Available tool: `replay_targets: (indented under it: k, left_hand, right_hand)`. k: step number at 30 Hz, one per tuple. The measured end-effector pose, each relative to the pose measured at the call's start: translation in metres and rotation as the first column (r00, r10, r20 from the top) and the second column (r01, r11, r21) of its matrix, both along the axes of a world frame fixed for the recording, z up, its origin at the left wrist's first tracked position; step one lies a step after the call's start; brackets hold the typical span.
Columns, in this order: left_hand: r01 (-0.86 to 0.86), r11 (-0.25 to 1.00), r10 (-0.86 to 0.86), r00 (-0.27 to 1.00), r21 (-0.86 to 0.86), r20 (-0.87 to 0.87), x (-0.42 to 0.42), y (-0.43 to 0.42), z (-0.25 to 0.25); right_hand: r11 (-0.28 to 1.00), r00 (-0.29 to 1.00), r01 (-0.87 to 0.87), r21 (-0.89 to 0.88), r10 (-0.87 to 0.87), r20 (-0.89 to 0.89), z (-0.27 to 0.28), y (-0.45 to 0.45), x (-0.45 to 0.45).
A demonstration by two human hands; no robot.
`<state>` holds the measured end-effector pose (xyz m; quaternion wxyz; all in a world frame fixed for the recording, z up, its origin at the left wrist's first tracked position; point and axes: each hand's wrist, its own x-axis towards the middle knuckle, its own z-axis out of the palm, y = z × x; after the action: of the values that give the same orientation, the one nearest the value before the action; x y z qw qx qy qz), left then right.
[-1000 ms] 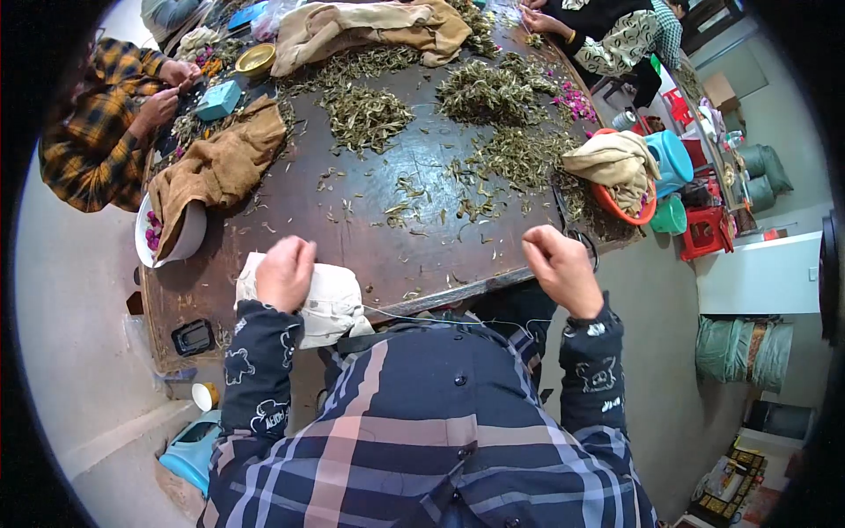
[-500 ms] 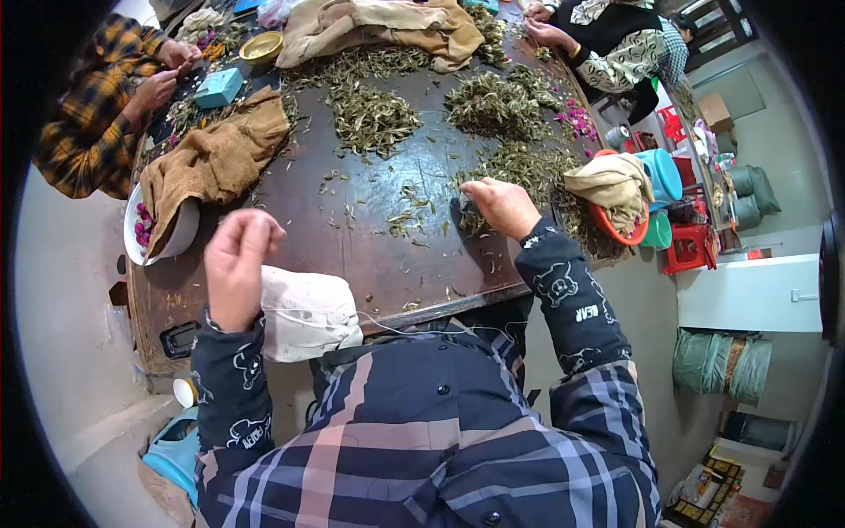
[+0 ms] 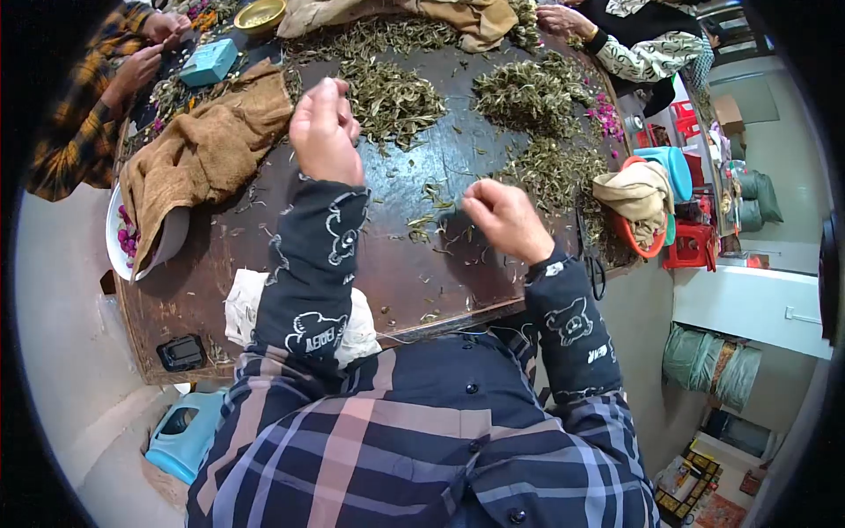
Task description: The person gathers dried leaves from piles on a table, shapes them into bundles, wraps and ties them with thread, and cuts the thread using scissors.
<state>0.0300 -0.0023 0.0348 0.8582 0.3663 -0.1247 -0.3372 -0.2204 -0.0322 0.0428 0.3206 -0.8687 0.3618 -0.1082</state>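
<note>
My left hand [image 3: 326,132] is raised over the table, thumb against curled fingers, near a pile of dried leaves [image 3: 396,104]. My right hand [image 3: 510,222] is closed with thumb and forefinger together, above loose leaf bits and beside another leaf pile [image 3: 554,172]. Whatever either hand holds is hidden or too small to name. Beneath my left forearm lies a white cloth bundle [image 3: 245,304], partly covered by the sleeve. A thin white thread [image 3: 422,333] runs along the table's front edge.
Brown cloth [image 3: 207,145] drapes over a white basin [image 3: 113,242] with pink flowers at left. A red-orange basin [image 3: 647,252] with beige cloth [image 3: 635,189] stands right, near black-handled scissors [image 3: 595,275]. Co-workers' hands [image 3: 136,69] [image 3: 565,21] are across the table [image 3: 211,290].
My left hand has moved forward and right, from above the white bundle to the leaf pile. The right hand has shifted slightly and stays closed. The whole view has tilted a little.
</note>
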Motion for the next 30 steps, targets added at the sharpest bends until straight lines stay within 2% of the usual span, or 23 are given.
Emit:
replay_targets:
  k: [1, 5, 6, 10, 12, 13, 15, 16, 20, 23, 25, 27, 28, 30]
  left_hand:
    - [0.003, 1.000, -0.003, 1.000, 0.012, -0.005, -0.002, 0.000, -0.004]
    - [0.173, 0.982, -0.172, 0.985, 0.074, -0.024, -0.006, 0.008, -0.011]
    - [0.175, 0.982, -0.173, 0.985, 0.077, -0.027, -0.007, 0.008, -0.012]
    - [0.420, 0.899, -0.424, 0.905, 0.125, 0.014, -0.017, 0.011, -0.018]
    - [0.464, 0.870, -0.477, 0.877, 0.165, 0.047, -0.023, 0.012, -0.016]
    - [0.501, 0.840, -0.525, 0.847, 0.208, 0.082, -0.025, 0.012, -0.014]
    - [0.566, 0.770, -0.622, 0.770, 0.296, 0.145, -0.031, 0.013, -0.011]
    - [0.572, 0.766, -0.628, 0.764, 0.292, 0.150, -0.036, 0.012, -0.010]
    - [0.746, 0.622, -0.780, 0.617, 0.238, 0.105, -0.058, 0.013, -0.020]
    - [0.664, 0.683, -0.725, 0.667, 0.305, 0.171, -0.053, 0.013, -0.028]
    - [0.561, 0.744, -0.655, 0.717, 0.362, 0.237, -0.041, 0.009, -0.038]
    - [0.403, 0.837, -0.505, 0.830, 0.371, 0.238, -0.030, 0.000, -0.058]
    - [0.404, 0.839, -0.504, 0.829, 0.365, 0.241, -0.024, 0.002, -0.050]
    - [0.408, 0.891, -0.414, 0.910, 0.199, -0.011, -0.013, 0.011, -0.024]
  right_hand:
    - [1.000, 1.000, 0.003, 0.012, -0.003, -0.005, -0.006, 0.007, 0.005]
    - [0.915, 0.992, -0.099, -0.390, 0.122, 0.035, -0.032, 0.026, 0.030]
    - [0.916, 0.992, -0.099, -0.388, 0.121, 0.033, -0.034, 0.025, 0.032]
    - [0.864, 0.972, -0.188, -0.467, 0.096, -0.214, -0.038, 0.022, 0.031]
    - [0.931, 0.999, -0.031, -0.364, 0.021, -0.031, -0.036, 0.010, 0.024]
    - [0.930, 0.999, -0.026, -0.366, 0.016, -0.030, -0.028, 0.003, 0.023]
    - [0.987, 0.986, 0.081, -0.141, -0.059, 0.154, -0.010, -0.009, 0.022]
    - [0.985, 0.985, 0.090, -0.146, -0.067, 0.156, -0.005, -0.012, 0.024]
    - [0.948, 0.923, 0.154, -0.278, -0.037, 0.383, 0.002, -0.008, 0.048]
    - [0.914, 0.934, 0.165, -0.371, -0.024, 0.357, -0.011, 0.006, 0.061]
    - [0.806, 0.963, 0.103, -0.583, 0.065, 0.260, -0.016, 0.025, 0.069]
    - [0.819, 0.970, -0.007, -0.574, 0.144, 0.195, -0.013, 0.052, 0.073]
    - [0.815, 0.971, -0.006, -0.580, 0.144, 0.193, -0.014, 0.063, 0.071]
    - [0.826, 0.963, -0.251, -0.504, 0.268, -0.041, -0.025, 0.075, 0.065]
